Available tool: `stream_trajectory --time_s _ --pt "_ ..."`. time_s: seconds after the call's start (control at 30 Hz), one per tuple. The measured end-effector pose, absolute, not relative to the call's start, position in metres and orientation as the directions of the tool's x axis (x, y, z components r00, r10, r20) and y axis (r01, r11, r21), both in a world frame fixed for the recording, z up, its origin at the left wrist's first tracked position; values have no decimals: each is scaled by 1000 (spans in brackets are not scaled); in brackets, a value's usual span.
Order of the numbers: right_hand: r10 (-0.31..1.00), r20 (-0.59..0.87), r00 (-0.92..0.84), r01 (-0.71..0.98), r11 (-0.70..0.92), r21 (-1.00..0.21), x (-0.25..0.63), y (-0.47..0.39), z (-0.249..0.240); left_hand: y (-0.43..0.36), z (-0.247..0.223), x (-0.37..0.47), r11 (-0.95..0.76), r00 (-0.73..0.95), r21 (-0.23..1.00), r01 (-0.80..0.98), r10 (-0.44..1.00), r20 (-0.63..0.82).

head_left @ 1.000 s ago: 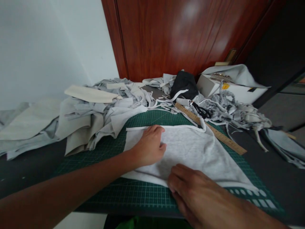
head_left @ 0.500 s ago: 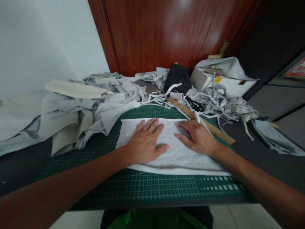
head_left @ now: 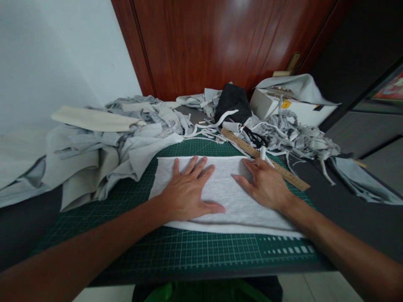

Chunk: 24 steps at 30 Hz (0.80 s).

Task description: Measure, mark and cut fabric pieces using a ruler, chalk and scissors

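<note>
A pale grey piece of fabric (head_left: 226, 201) lies flat on a green cutting mat (head_left: 201, 247). My left hand (head_left: 187, 191) rests palm down on the fabric's left half, its fingers spread towards the far edge. On the right half lies my right hand (head_left: 266, 182), thumb and index finger apart on the cloth near its far edge; its other fingers are partly hidden. A wooden ruler (head_left: 291, 178) passes just beyond my right hand, with a small white roll (head_left: 262, 153) near the fingers.
Heaped fabric pieces (head_left: 91, 144) cover the left side. At the back are a black cloth item (head_left: 233, 104) and a white box (head_left: 267, 104). Tangled grey strips (head_left: 292, 132) lie at right, near a folded grey cloth (head_left: 362, 180).
My left hand's fingers have spread wider, and the hand has moved slightly left on the fabric. The right hand has shifted a little, its index finger nearer the far edge.
</note>
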State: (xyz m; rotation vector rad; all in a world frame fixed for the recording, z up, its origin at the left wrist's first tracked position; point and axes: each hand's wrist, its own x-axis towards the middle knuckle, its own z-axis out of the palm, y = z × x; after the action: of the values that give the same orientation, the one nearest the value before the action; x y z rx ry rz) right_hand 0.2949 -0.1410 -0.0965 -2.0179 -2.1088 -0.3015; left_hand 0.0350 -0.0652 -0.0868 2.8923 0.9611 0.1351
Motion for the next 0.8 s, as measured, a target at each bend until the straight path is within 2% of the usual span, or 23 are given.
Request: stream_trajectory --time_s 0.1,0.2,0.27,0.37,0.47,0.53,0.7,0.8 --pt "956 293 -18 999 25 -20 297 -139 -95 -65 -87 34 -797 797 118 593 601 57" --pt "938 345 -3 990 51 -130 315 -139 -84 -65 -88 34 -795 794 132 593 604 67" --pt "914 399 74 986 -6 -167 335 -140 -73 -65 -88 34 -793 793 137 594 606 67" --pt "934 289 210 977 -190 -98 370 -141 -61 -65 -88 34 -792 793 131 597 607 58" --pt "969 109 223 971 -212 -107 391 -136 -58 -65 -88 34 -793 794 135 595 605 57" --pt "979 53 197 972 -188 -142 394 -133 -58 -65 -89 34 -792 793 139 595 606 58" --pt "992 46 121 982 -113 -150 385 -141 -31 -65 -90 34 -792 792 139 595 607 68" --pt "989 68 134 983 -124 -139 393 -161 -2 -65 -89 35 -792 793 143 594 606 67"
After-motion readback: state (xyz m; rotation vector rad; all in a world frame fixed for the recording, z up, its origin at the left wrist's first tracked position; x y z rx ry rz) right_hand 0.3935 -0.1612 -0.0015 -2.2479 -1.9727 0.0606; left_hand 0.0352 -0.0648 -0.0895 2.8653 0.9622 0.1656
